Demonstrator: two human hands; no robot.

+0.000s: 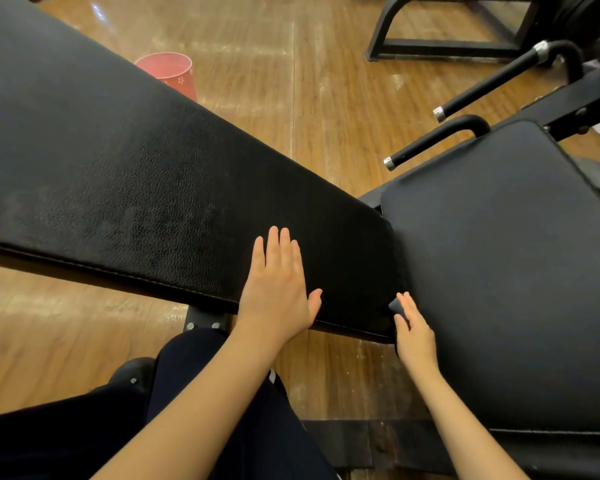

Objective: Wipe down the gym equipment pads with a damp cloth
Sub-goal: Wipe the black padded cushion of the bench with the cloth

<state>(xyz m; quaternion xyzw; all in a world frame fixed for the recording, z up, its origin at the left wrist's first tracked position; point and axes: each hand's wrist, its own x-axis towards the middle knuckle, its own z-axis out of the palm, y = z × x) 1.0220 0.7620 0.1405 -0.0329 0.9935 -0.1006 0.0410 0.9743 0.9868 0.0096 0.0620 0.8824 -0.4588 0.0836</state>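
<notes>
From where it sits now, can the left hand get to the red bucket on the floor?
Probably not. The left hand lies flat on the near end of the long back pad, and the red bucket stands beyond that pad's far edge, partly hidden by it. The person would likely have to shift.

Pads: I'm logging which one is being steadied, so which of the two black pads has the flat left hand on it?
The long back pad, stretching away to the left. The left hand lies flat on its near end; the squarer seat pad lies right of it.
</notes>
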